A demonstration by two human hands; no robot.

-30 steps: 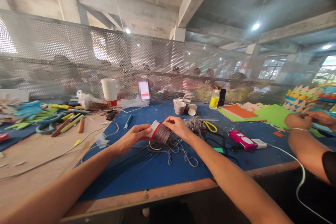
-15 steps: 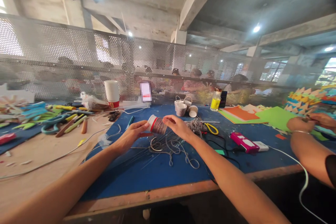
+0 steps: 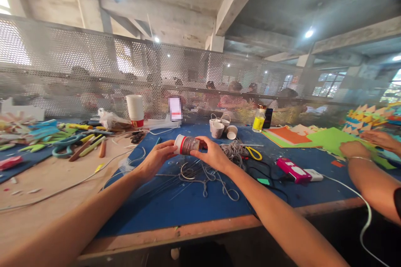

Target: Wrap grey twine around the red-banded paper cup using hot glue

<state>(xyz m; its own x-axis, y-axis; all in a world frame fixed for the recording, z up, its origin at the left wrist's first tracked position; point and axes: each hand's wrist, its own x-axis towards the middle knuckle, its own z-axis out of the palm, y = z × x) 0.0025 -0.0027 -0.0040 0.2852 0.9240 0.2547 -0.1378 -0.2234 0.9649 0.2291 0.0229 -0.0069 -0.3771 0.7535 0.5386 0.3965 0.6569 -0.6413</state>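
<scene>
A paper cup [image 3: 188, 145], white with a red band at one end and grey-brown cord wound around the rest, lies on its side in the air above the table. My left hand [image 3: 161, 155] grips its white end between thumb and fingers. My right hand [image 3: 210, 153] is closed around the corded end, thumb in front and fingers behind. Below and to the right, a tangle of grey cord [image 3: 233, 151] spreads in loose loops on the blue mat [image 3: 150, 210]. Behind it stand several small cord-covered cups [image 3: 216, 128], one tipped over.
Stacked paper cups [image 3: 135, 110], blue-handled scissors [image 3: 66, 146] and tools lie left. Rightward are yellow-handled scissors [image 3: 254, 153], a glue bottle [image 3: 259, 119], a pink box [image 3: 293, 170] with a white cable, and coloured paper [image 3: 324, 139]. A co-worker's hand [image 3: 355, 150] is at far right.
My right hand has moved from the cup's upper edge to wrap its corded end. The cup has turned more level, and the view has shifted slightly.
</scene>
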